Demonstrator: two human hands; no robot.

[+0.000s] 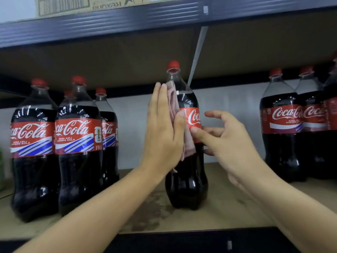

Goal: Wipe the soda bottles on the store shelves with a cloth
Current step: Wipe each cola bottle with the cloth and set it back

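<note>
A large cola bottle with a red cap and red label stands alone in the middle of the wooden shelf. My left hand presses a pink cloth flat against the bottle's left side, fingers straight and pointing up. My right hand is at the bottle's right side, its thumb tip on the label and the fingers loosely curled beside it, not wrapped round the bottle.
Three similar cola bottles stand grouped at the left, and more at the right. An upper shelf with a cardboard box hangs close above the caps. A dark stain marks the shelf board in front.
</note>
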